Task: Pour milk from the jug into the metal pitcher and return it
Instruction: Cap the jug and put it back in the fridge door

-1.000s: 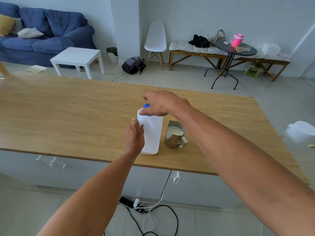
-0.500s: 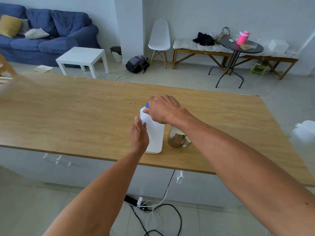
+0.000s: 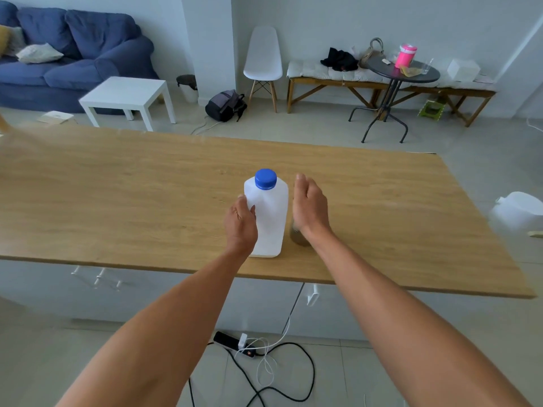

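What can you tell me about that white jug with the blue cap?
The jug is a flat-sided white bottle, plastic by its look, with sloped shoulders and a blue screw cap on. It stands upright near the front edge of the wooden table. The left hand rests against its left side; the right hand is open beside it.

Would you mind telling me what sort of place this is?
Most likely a lived-in home, an open living room: a blue sofa with a white side table, and a cushioned bench behind the wooden table.

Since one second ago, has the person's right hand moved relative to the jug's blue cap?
Yes. The right hand has come off the blue cap and now sits open, lower and right of the jug.
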Demonstrator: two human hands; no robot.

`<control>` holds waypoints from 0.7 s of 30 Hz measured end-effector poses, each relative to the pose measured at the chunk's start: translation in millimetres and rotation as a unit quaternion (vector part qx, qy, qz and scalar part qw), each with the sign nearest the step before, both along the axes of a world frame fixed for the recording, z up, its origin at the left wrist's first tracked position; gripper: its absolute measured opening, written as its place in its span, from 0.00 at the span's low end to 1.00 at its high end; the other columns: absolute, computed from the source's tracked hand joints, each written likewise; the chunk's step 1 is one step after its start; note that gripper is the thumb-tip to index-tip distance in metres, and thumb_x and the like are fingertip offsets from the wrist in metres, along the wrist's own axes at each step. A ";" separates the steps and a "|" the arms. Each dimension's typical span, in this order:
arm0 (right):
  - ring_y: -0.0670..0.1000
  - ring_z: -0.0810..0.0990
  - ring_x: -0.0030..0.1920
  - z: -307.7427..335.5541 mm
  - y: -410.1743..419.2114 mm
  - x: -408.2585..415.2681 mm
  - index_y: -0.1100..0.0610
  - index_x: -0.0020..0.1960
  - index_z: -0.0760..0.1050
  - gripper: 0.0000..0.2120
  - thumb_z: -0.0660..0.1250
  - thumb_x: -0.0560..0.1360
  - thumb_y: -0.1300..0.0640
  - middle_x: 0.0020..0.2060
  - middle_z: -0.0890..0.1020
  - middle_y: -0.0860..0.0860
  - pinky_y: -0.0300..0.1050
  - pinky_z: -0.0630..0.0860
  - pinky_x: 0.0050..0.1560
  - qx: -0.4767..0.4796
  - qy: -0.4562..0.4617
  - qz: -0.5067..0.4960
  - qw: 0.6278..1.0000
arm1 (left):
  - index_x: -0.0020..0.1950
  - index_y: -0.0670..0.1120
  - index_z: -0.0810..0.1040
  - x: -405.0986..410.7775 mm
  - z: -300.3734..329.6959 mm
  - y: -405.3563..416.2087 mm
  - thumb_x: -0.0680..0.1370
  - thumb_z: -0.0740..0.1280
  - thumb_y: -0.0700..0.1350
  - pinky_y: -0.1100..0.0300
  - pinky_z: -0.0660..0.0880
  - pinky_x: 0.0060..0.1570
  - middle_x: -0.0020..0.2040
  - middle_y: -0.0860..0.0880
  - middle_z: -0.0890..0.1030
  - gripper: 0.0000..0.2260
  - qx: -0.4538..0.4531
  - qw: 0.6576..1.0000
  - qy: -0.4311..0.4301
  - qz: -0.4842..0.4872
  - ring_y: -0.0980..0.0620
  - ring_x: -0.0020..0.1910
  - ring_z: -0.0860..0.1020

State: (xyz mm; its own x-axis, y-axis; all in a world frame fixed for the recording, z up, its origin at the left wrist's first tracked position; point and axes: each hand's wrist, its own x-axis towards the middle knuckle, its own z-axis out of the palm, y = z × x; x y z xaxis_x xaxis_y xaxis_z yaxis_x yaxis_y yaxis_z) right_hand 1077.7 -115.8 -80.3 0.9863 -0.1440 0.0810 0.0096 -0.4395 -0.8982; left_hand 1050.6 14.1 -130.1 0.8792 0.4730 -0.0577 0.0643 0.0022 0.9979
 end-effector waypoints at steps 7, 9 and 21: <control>0.51 0.75 0.41 -83.7 11.7 -37.0 0.55 0.44 0.74 0.19 0.51 0.81 0.44 0.39 0.78 0.49 0.49 0.73 0.45 0.088 0.201 0.028 0.975 | 0.38 0.36 0.64 -2.1 11.1 12.4 0.86 0.55 0.52 0.63 0.63 0.30 0.34 0.44 0.64 0.24 -0.041 0.999 -0.012 -0.021 0.53 0.29 0.62; 0.47 0.78 0.46 -91.8 14.8 -38.2 0.48 0.50 0.77 0.19 0.51 0.80 0.41 0.45 0.81 0.44 0.51 0.77 0.49 0.143 0.264 0.043 0.953 | 0.37 0.42 0.63 -6.6 16.2 18.0 0.86 0.56 0.55 0.57 0.63 0.34 0.32 0.49 0.64 0.23 -0.047 0.998 -0.021 -0.031 0.52 0.30 0.62; 0.51 0.85 0.49 -103.9 50.8 -45.2 0.46 0.55 0.82 0.23 0.54 0.78 0.35 0.47 0.88 0.46 0.47 0.78 0.45 0.206 0.309 0.154 0.916 | 0.36 0.41 0.62 -51.9 29.6 65.3 0.84 0.57 0.56 0.54 0.61 0.34 0.34 0.44 0.63 0.23 -0.011 0.999 -0.026 0.022 0.51 0.31 0.61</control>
